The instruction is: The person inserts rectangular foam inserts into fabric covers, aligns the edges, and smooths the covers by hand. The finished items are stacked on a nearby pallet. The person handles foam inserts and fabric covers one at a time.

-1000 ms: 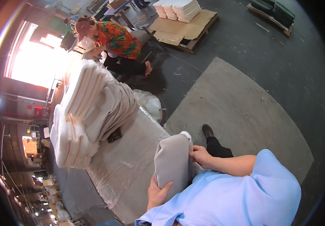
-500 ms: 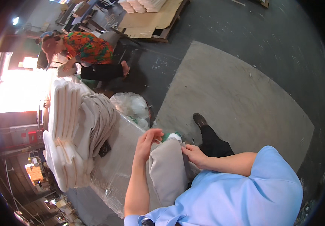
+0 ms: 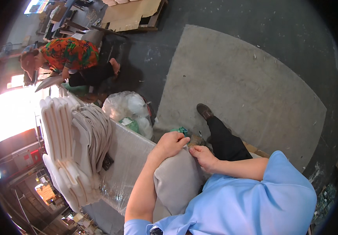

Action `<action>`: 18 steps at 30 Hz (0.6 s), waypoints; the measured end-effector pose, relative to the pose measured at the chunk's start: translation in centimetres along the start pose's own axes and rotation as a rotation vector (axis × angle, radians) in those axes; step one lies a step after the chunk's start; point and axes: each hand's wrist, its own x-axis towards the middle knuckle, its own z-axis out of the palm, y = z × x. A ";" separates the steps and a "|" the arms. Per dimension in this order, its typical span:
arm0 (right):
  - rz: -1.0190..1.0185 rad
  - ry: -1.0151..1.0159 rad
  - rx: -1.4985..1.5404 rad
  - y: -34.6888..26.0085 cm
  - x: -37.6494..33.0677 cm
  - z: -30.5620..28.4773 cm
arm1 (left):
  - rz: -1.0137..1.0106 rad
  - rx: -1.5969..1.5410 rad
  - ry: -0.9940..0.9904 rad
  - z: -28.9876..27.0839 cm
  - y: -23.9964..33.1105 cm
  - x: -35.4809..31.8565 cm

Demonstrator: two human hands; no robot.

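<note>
A grey fabric piece lies folded over the edge of a plastic-wrapped table, against my body. My left hand is closed on its top edge, knuckles up. My right hand pinches the same edge just to the right, fingers together on the cloth. Both hands almost touch. My blue shirt sleeve covers the fabric's lower part.
A tall stack of white and grey fabric pieces stands on the table's left. A clear plastic bag of scraps sits beyond the table. A person in a bright patterned shirt crouches at upper left. Wooden pallets lie behind.
My left hand rose from under the fabric's lower end to its top edge, beside my right hand. The view tilted down and toward the floor.
</note>
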 end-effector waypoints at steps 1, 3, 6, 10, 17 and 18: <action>0.020 0.009 0.034 -0.2 0.0 0.0 | -0.005 0.050 0.009 -0.2 0.4 -0.2; -0.007 0.032 0.004 -0.3 0.2 0.4 | -0.013 0.151 0.030 -0.5 1.1 -0.7; -0.035 0.065 -0.020 -0.1 0.6 0.8 | 0.008 0.121 0.020 -0.6 0.7 -1.0; -0.027 0.090 0.038 -0.3 1.2 1.2 | -0.055 0.144 -0.039 -0.4 0.4 -1.1; -0.008 0.054 0.023 -0.5 1.2 0.7 | -0.077 0.195 -0.162 0.2 -0.5 0.1; -0.004 0.049 0.019 -0.5 1.1 0.8 | -0.069 0.206 -0.197 0.2 -0.8 0.4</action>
